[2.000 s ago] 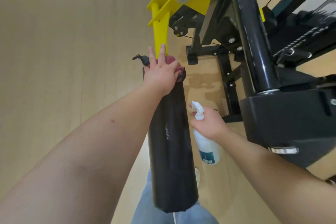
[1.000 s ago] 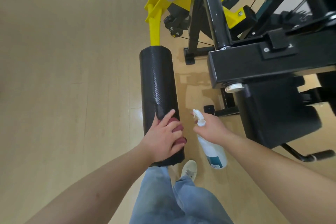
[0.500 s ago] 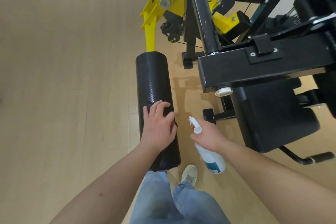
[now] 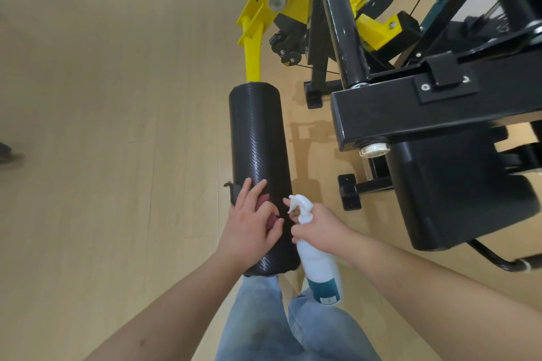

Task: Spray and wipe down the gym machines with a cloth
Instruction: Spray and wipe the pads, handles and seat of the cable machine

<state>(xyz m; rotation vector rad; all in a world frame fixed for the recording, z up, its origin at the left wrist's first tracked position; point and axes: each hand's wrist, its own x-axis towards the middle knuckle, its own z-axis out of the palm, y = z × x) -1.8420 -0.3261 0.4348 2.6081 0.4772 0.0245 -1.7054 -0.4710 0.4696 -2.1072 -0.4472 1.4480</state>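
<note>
On the gym floor: a person stands over a leg machine, both bare hands at work, jeans visible at 6 o'clock.
Roller pad: the black foam roller pad runs from frame centre toward 6 o'clock, mounted on a yellow lever arm that rises toward 12 o'clock.
Left hand: the left hand lies flat on the near end of the roller pad, fingers spread and pressing a cloth against it.
Cloth: the dark red cloth is mostly hidden under the palm; only slivers show between the fingers, and a dark corner pokes out at the hand's 10 o'clock.
Right hand: the right hand is wrapped tight around the neck of a spray bottle, just beside the left hand at its 3 o'clock.
Spray bottle: the white spray bottle with a teal label hangs base-down, its nozzle pointing at the pad.
Machine frame: the black steel frame and a black seat pad fill the 2 to 4 o'clock side.
Floor: pale wood floor spans the 9 o'clock half.
</note>
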